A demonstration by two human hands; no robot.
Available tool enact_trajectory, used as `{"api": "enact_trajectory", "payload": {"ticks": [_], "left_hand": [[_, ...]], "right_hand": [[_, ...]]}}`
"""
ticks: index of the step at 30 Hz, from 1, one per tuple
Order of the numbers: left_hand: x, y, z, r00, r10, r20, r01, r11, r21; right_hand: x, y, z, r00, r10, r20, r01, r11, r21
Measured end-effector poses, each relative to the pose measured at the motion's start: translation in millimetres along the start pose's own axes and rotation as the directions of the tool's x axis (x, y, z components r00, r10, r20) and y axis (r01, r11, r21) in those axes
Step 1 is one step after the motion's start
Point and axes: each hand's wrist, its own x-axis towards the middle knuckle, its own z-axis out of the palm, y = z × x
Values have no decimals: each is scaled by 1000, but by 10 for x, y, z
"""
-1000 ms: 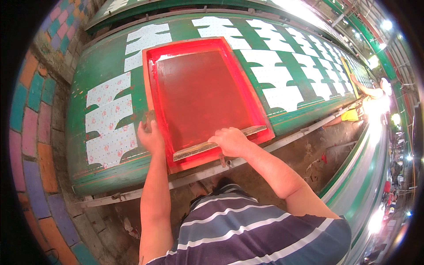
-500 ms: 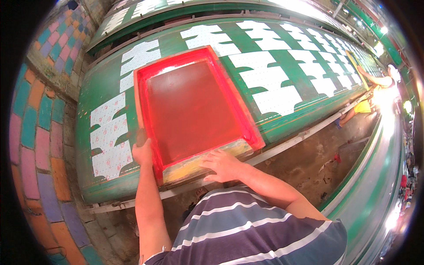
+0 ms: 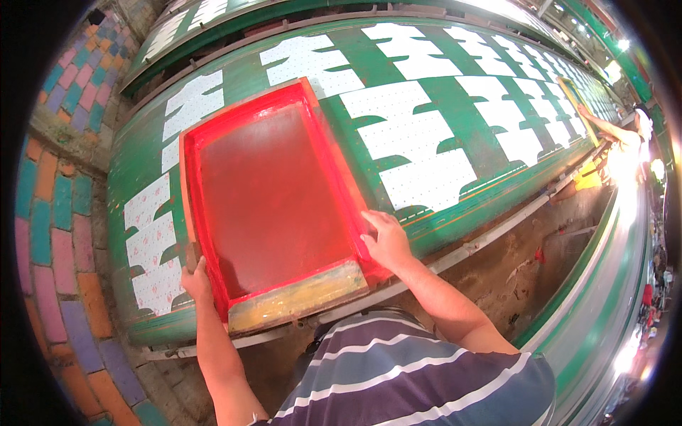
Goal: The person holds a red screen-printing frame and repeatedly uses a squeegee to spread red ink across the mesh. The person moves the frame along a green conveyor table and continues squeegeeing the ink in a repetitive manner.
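Observation:
A screen printing frame [image 3: 273, 295], red inside with a dark red mesh and a worn yellowish near bar, lies on the long green table before me. My left hand [image 3: 197, 279] is closed on its left side near the lower corner, beside a small brownish piece on the edge. At the right side, my right hand [image 3: 387, 241] bends its fingers over the frame's edge. White dotted cut fabric pieces [image 3: 415, 149] lie flat around the frame. To the left, another fabric piece [image 3: 153, 259] carries a reddish print. Whatever fabric lies beneath the frame is hidden.
A metal rail [image 3: 462, 252] runs along the table's near edge. At the far right a person [image 3: 618, 135] reaches to a yellow frame [image 3: 579, 113] on the same table. A painted brick wall [image 3: 71, 234] stands at the left. Another green table [image 3: 575, 341] stands at the lower right.
My right hand has moved from the frame's near bar to its right side. In the picture, the frame and table have shifted left; my left hand stays on the frame's left side.

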Motion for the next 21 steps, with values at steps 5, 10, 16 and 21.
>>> {"api": "enact_trajectory", "payload": {"ticks": [5, 10, 16, 21], "left_hand": [[-7, 26, -22, 998, -23, 50, 27, 996, -81], [-20, -20, 6, 1000, -2, 23, 5, 994, -110], [40, -160, 10, 999, 2, 53, 4, 993, -119], [98, -196, -28, 990, -89, 108, 105, 981, -161]], "right_hand": [[113, 22, 163, 995, 99, -5, -99, 995, -27], [194, -20, 229, 995, 94, -28, -98, 981, -167], [240, -80, 275, 987, 141, -79, -146, 988, -53], [259, -223, 179, 980, 133, -149, -132, 991, 19]]}}
